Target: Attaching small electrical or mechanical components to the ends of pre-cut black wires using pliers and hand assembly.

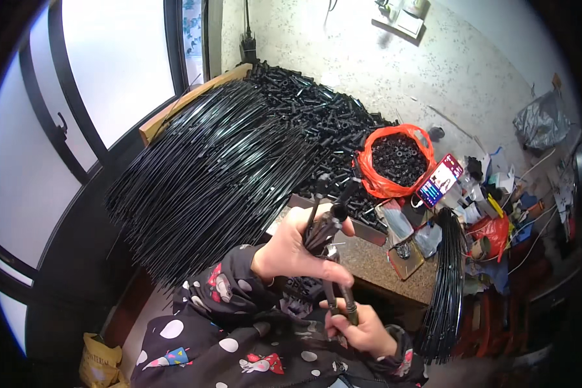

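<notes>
My left hand (291, 252) is closed around a few black tubular pieces (324, 227), whose ends stick up past the fingers at differing angles. Just below it, my right hand (367, 331) grips the dark handles of what look like pliers (350, 302). The metal head of this tool points up toward the left hand's thumb and the black pieces. The fingers partly hide where tool and pieces meet. Beyond the left hand, a heap of short black tubes (317, 107) covers the back of the speckled table (401, 275).
A thick stack of long thin black rods (207, 174) lies at left behind a wooden board (194, 100). An orange-red bag (368, 174) holds small black rings. Beside it are a lit phone (441, 181) and clutter. More black rods (443, 291) hang over the right table edge.
</notes>
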Demonstrator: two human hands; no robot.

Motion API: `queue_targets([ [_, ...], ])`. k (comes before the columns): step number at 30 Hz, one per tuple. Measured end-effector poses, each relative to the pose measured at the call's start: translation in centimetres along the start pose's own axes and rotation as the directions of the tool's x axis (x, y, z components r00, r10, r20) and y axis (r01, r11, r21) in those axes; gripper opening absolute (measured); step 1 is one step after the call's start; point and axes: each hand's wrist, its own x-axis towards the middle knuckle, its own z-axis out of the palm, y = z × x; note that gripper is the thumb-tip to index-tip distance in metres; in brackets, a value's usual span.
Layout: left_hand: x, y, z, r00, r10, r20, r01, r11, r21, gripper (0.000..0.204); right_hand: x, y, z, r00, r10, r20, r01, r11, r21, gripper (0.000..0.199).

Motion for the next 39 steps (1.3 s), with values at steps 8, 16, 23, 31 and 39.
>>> queue_targets([
  [8, -0.5, 0.3, 0.6, 0.998, -0.046, -0.049, 0.048, 0.998, 0.048, 0.033, 0.2, -0.5, 0.1, 0.993, 0.030, 0.110, -0.059, 0.962, 0.266, 0.036],
  [16, -1.6, -0.3, 1.9, 0.982, -0.091, -0.164, 0.087, 0.996, -0.028, 0.040, 1.7, 1.5, 2.1, 0.838, -0.356, -0.414, 0.252, 0.925, -0.284, 0.009],
  [23, -2.5, -1.6, 2.5, 0.962, -0.026, -0.270, 0.044, 0.997, 0.061, 0.035, 1.2, 1.1, 3.5, 0.784, -0.414, -0.462, 0.170, 0.859, -0.482, 0.011],
  [31, -2.2, -2.4, 0.0, 0.987, -0.138, -0.083, 0.106, 0.945, -0.308, 0.021, -0.8, 0.1, -0.4, 0.929, -0.028, -0.369, 0.164, 0.926, 0.341, 0.029],
  [39, -2.4, -3.9, -0.4, 1.000, -0.004, 0.010, 0.008, 0.908, -0.419, 0.019, -1.7, -1.8, -2.3, 0.754, -0.563, -0.340, 0.323, 0.767, -0.555, 0.029],
])
